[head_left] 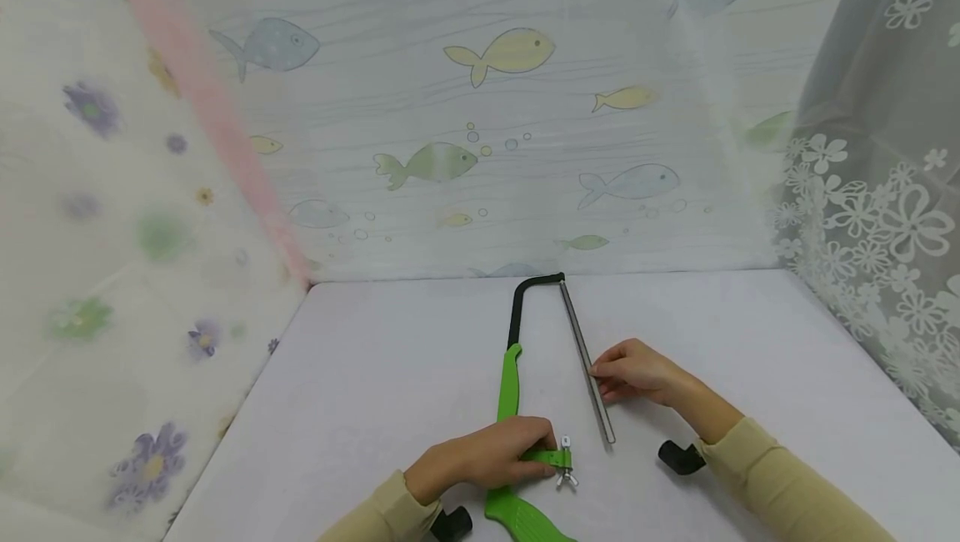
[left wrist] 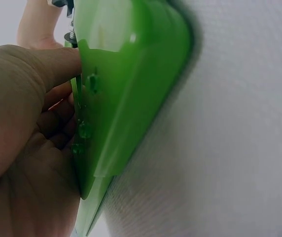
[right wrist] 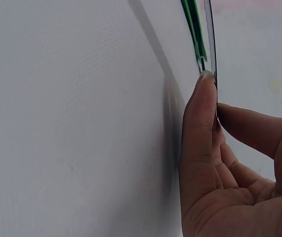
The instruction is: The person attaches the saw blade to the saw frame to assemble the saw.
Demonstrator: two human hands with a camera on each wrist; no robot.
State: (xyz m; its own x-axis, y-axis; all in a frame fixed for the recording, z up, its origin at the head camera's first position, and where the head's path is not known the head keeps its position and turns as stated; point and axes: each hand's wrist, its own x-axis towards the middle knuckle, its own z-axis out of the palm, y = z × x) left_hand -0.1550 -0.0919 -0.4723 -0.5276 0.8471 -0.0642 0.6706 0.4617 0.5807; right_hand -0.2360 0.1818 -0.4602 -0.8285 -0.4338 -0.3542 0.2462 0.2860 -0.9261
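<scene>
Right hand (head_left: 633, 373) pinches the blade (head_left: 578, 332) between its fingertips; the right wrist view shows it passing there, both ends out of sight. In the head view, the far end meets the black bow (head_left: 517, 308), while the near end is free, apart from the wing nut (head_left: 567, 480). Left hand (head_left: 498, 450) grips the green saw (head_left: 508, 383), covering part of it; the left wrist view reveals shadowed fingers behind. The bottom edge crops the handle (head_left: 525, 519). White table (head_left: 390, 358) below.
</scene>
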